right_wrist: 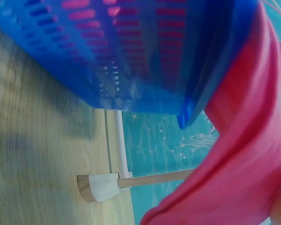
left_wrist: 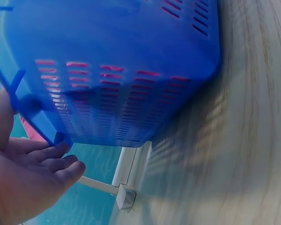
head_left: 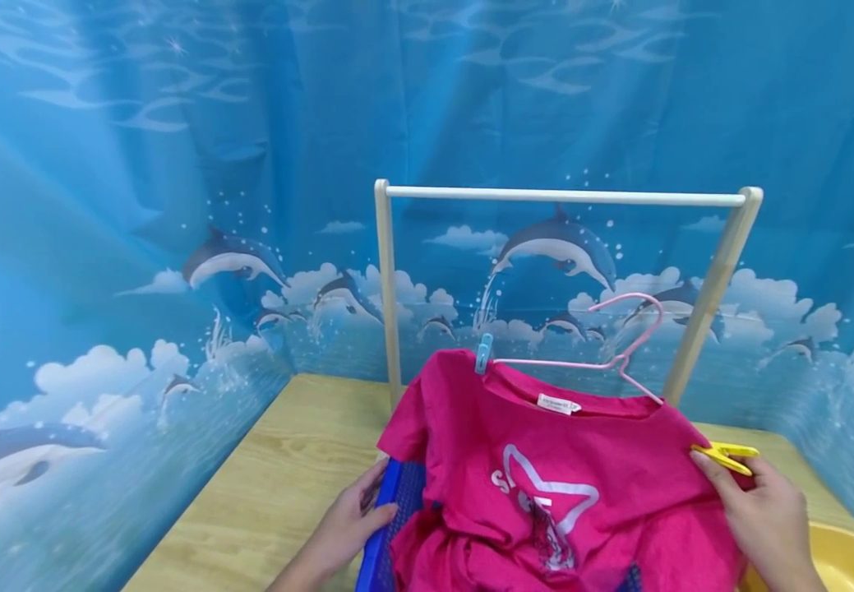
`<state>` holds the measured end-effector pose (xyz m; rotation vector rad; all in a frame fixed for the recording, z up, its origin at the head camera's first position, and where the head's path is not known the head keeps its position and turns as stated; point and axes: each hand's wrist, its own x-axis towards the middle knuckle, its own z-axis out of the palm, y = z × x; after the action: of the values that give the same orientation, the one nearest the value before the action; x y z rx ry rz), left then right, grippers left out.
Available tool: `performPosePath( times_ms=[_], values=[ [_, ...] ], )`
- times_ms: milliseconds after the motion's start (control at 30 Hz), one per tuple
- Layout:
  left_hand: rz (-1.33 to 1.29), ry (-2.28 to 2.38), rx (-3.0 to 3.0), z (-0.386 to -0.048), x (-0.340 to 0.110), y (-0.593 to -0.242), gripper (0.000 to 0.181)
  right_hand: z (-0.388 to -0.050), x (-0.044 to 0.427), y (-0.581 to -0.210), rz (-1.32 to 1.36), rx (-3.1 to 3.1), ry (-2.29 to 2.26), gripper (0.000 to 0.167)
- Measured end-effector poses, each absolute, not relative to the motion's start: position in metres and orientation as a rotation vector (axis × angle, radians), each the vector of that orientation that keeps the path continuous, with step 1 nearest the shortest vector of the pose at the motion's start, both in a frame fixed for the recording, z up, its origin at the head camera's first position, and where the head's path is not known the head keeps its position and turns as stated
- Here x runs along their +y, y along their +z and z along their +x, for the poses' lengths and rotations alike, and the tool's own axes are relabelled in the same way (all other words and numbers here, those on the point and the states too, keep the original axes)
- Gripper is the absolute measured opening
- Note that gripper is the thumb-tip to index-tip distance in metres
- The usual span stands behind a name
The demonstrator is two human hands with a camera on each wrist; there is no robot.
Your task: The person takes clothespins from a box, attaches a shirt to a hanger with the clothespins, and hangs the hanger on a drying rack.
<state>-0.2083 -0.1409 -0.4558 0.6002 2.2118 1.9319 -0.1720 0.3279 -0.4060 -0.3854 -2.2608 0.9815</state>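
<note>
A pink T-shirt (head_left: 545, 460) with a white star print lies over a blue plastic basket (head_left: 378, 543). A pink hanger (head_left: 582, 363) sits at its neckline, hook pointing up. At the shirt's left shoulder is a light blue clothespin (head_left: 483, 353). My right hand (head_left: 770, 514) pinches a yellow clothespin (head_left: 726, 455) at the other shoulder; whether its tips bite cloth or hanger is hidden. In the right wrist view, only a bit of that hand shows beside the draped shirt (right_wrist: 253, 140). My left hand (head_left: 348, 522) holds the basket's rim, its fingers (left_wrist: 61, 168) along the outer side.
Behind the basket stands a wooden rack with a white crossbar (head_left: 567, 196). A yellow basin (head_left: 851, 559) is at the lower right, near my right hand. The wooden table (head_left: 271, 469) extends to the left; a blue dolphin-print curtain (head_left: 138, 205) surrounds it.
</note>
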Motion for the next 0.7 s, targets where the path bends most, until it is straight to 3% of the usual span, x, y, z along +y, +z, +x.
performPosePath(
  times_ms=[700],
  values=[
    [0.417,1.923,2.323,-0.207,-0.183,-0.450,0.063,-0.170,0.324,-0.408,-0.296,-2.241,1.005,0.030]
  ],
)
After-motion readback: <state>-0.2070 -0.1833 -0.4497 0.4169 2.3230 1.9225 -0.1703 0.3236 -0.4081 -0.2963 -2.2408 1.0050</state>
